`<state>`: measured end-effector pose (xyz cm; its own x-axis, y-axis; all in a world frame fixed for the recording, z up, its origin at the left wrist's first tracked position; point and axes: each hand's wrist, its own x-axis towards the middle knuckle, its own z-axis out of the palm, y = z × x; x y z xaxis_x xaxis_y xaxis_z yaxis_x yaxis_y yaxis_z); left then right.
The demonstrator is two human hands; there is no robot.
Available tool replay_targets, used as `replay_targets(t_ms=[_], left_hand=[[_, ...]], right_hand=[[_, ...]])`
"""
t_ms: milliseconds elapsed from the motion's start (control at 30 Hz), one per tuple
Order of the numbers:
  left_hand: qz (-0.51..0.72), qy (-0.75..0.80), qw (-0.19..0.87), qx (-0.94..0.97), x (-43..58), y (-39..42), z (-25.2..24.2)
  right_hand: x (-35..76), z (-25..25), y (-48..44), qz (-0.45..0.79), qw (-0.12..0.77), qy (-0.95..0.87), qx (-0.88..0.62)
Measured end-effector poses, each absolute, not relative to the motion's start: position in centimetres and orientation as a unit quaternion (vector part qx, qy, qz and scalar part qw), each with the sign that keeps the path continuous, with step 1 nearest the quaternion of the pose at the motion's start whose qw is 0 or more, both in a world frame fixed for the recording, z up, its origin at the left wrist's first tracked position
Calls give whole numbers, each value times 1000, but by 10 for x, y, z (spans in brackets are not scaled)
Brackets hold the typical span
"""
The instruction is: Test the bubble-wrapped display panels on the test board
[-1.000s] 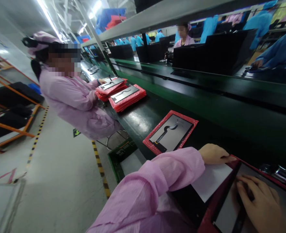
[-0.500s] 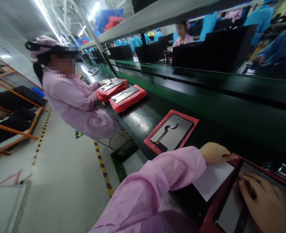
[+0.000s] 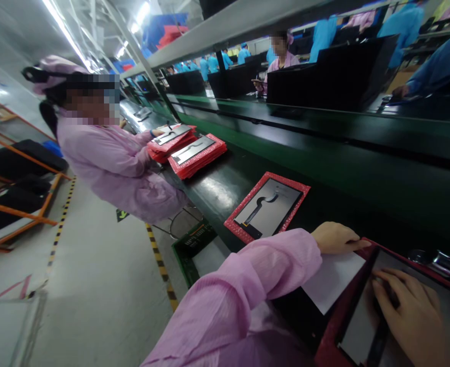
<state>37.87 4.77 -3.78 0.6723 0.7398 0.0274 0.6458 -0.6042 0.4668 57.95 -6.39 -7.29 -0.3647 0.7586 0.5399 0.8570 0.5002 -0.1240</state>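
A display panel with a black ribbon cable lies on a red bubble-wrap sheet at the lower right. Over this panel, my right hand is closed, thumb and fingertips together above the cable. What sits between them is hidden. My left hand reaches across to the sheet's far left corner, its fingertips pinched at the red edge. Below its wrist lies a white sheet. Farther along the bench, a second panel with a curved cable rests on red bubble wrap.
Stacks of red bubble wrap with panels stand beside a seated co-worker in pink. Shiny metal objects lie beyond my right hand. A green crate stands below the bench edge. Black partitions line the far side.
The view has shifted slightly, so the scene sits a little farther left. Both my hands keep nearly the same places on the sheet and panel.
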Motion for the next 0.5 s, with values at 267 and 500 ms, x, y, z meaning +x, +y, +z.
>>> replay_targets(t_ms=[267, 500], left_hand=[[137, 397, 164, 893, 380, 45, -43], [188, 392, 145, 889, 379, 44, -54]], right_hand=[[570, -71, -69, -63, 297, -790, -533], [562, -65, -76, 6, 296, -762, -576]])
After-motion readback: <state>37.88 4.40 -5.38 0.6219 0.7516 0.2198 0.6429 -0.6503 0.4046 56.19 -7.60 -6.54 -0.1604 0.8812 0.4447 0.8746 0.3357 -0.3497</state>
